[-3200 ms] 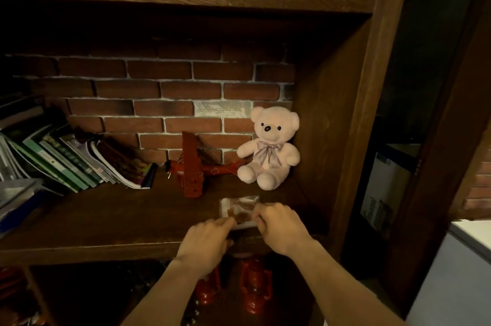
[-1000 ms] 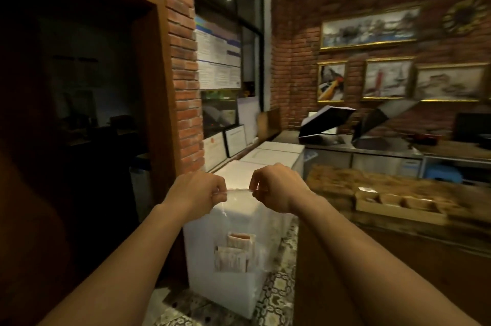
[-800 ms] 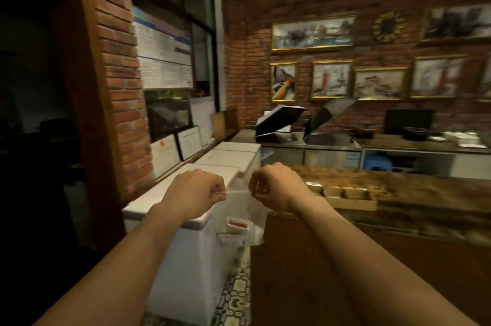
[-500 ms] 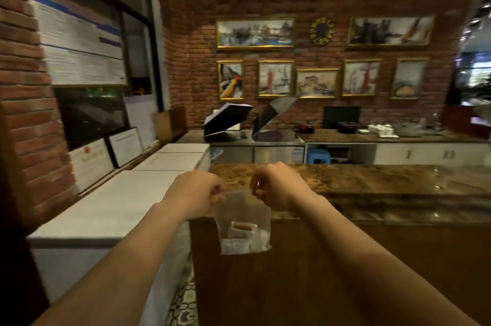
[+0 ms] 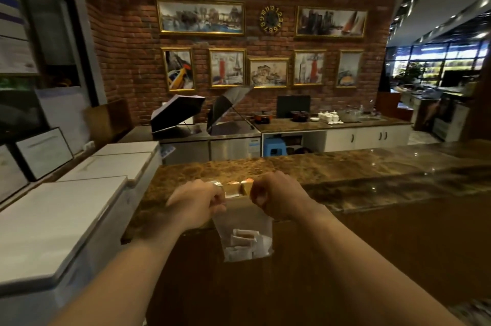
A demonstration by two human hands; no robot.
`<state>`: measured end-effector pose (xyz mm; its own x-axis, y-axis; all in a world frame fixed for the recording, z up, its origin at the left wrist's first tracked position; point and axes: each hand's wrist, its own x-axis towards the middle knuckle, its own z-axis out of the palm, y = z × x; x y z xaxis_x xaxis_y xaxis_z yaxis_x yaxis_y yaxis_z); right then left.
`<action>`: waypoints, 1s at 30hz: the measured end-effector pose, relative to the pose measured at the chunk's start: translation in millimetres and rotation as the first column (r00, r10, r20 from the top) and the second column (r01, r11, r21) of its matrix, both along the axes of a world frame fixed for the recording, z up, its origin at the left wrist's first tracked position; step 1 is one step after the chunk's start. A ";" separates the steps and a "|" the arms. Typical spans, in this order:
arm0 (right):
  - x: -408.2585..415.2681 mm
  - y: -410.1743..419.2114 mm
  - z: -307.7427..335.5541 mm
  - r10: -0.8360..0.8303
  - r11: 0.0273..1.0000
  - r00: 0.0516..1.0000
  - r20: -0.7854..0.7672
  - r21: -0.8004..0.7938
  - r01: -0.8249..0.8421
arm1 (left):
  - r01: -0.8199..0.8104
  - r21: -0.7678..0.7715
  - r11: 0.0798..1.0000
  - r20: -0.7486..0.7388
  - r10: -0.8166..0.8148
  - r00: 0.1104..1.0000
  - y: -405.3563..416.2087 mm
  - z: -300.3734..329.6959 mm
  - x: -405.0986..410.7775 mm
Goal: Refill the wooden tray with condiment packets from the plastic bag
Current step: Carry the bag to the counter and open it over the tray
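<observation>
A clear plastic bag hangs between my hands, with several white and brown condiment packets bunched at its bottom. My left hand pinches the bag's top left corner and my right hand pinches the top right. Just behind my hands, on the brown marble counter, the wooden tray shows only in the gap between my fists, with a few packets in it. Most of the tray is hidden.
White chest freezers run along the left, beside the counter's end. Behind the counter stand a steel worktop with two open umbrellas, a blue stool and white cabinets. The brick wall carries framed pictures and a clock.
I took the bag from a shelf by a teddy bear, then turned right past the freezers. The counter and tray have come close, right behind my hands. Both hands keep holding the bag.
</observation>
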<state>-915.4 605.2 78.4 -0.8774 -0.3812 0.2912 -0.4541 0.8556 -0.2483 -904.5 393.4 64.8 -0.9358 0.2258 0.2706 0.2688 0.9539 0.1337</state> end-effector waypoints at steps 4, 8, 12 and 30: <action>-45.4 -8.9 -2.7 -0.052 0.999 0.995 0.087 -0.012 0.053 | 0.034 0.102 0.994 0.103 -0.045 0.994 -13.0 -8.8 -50.5; -95.0 -29.4 -0.3 -0.042 0.999 0.996 0.078 0.009 0.041 | 0.075 0.098 0.992 0.037 -0.079 0.996 -34.1 -14.2 -103.1; -145.4 -47.7 0.0 -0.043 0.999 0.994 0.097 0.020 0.041 | 0.053 0.141 0.989 0.068 -0.063 0.996 -53.3 -18.6 -159.3; -342.2 -53.6 -39.2 0.046 0.998 0.993 0.109 -0.039 -0.042 | 0.007 0.074 0.997 0.031 -0.009 0.999 -58.1 -43.6 -327.1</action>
<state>-1257.6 551.7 39.3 -0.8874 -0.4112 0.2083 -0.4596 0.8247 -0.3297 -1231.6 335.2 21.2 -0.9422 0.2138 0.2578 0.2711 0.9388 0.2123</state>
